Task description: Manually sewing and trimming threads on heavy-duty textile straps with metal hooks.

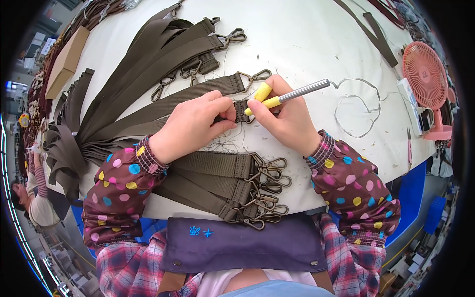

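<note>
My left hand (200, 120) pinches the stitched end of a dark olive webbing strap (241, 111), fingertips closed near its edge. In my right hand (287, 114) is a pen-shaped tool (304, 91) with a silver barrel and yellow-wrapped front. A thin pale cord runs from its back end. Its tip points down at the strap's stitched end; whether it touches I cannot tell. Yellow wrapping covers my right index finger (262, 92). Just beyond, another strap (198, 92) ends in a metal snap hook (257, 77).
More straps with snap hooks (267, 183) lie near the table's front edge, others (173, 44) at the far left. Loose threads litter the white table (316, 54). At right stand a pink fan (424, 74) and a white power strip (409, 106). A cardboard box (68, 62) sits far left.
</note>
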Available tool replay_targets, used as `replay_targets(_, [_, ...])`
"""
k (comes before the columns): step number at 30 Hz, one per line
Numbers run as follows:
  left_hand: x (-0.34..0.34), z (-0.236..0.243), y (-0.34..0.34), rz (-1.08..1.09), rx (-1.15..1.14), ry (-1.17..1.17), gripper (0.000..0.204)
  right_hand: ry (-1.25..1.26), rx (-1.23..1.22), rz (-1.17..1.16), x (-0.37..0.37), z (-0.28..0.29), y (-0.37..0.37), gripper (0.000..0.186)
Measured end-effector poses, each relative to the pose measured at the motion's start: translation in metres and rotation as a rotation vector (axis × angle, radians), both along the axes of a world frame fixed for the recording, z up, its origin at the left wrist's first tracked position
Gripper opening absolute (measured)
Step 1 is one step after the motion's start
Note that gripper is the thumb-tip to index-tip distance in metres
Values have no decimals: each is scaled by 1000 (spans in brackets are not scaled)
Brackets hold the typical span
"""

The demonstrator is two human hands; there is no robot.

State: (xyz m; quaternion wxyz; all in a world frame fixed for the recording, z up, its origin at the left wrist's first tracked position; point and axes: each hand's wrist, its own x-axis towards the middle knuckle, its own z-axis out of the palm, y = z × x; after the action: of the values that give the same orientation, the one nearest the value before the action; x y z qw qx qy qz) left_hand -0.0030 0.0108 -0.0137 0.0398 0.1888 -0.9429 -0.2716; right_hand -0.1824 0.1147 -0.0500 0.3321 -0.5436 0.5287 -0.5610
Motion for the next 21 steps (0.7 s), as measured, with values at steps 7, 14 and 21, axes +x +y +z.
replay_targets(7, [4, -6, -9, 202, 498, 36, 14, 36, 10, 15, 2, -4, -1, 21])
replay_targets(14, [3, -12, -6, 223, 773, 165, 15, 105, 43, 33, 2, -2, -1, 23])
replay_targets(21, [2, -12, -6, 229, 774, 162, 16, 151, 45, 40, 2, -2, -2, 23])
